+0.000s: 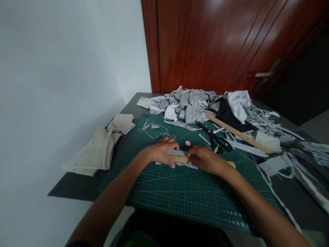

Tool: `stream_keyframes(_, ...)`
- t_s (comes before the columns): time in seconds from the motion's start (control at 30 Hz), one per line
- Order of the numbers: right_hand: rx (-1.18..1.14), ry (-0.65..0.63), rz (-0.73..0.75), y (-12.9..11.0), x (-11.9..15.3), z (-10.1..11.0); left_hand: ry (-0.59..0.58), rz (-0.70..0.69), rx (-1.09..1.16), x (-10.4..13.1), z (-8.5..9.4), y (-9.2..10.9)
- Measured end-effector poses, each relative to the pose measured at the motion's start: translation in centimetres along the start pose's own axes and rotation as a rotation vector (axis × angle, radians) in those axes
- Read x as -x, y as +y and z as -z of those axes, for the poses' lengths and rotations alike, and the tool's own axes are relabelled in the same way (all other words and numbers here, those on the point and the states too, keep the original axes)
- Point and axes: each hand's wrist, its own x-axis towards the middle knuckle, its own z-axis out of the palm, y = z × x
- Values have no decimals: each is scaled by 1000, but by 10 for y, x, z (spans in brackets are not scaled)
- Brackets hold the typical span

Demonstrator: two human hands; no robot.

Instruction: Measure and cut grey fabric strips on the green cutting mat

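A strip of grey cloth point(182, 152) lies on the green cutting mat point(177, 195), with a wooden ruler point(178, 158) laid lengthwise across it. My left hand point(161, 152) rests on the cloth and the ruler's left end, thumb on the near side and fingers spread on the far side. With curled fingers, my right hand point(203, 159) grips the ruler and touches the cloth below it; the fingertips are partly hidden. The ruler's other end shows past the right wrist. Just beyond the hands lies a small pink piece point(188, 143), perhaps tailor's chalk.
Black-handled scissors point(216, 137) and a longer wooden stick point(239, 133) lie at the right. Grey cloth scraps point(190, 103) are heaped along the back. Folded cream cloth point(95, 151) sits at the left, near the white wall. Loose threads point(150, 127) lie on the mat.
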Motion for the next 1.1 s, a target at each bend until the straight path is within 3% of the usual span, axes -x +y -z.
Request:
stream_keyframes(0.23,-25,-16,-30,5,3,0,-56,36,5,6,6,-9)
stream_keyframes(0.5,-13,-112,-179,5,5,5,-21,47,1,10,4,-16)
stream_keyframes(0.67,-15,-103,-202,8,6,5,19,78,-15,12,5,-16)
stream_keyframes(0.77,-36,-72,-226,17,5,6,96,126,-11,10,7,-7)
stream_keyframes(0.87,-69,-4,-215,27,4,12,294,231,-48,3,3,9)
stream_keyframes(0.93,-112,41,-188,33,5,18,446,321,-110,-4,-6,21)
stream_keyframes(1.1,-159,63,-122,37,6,27,556,441,-163,-12,-34,33)
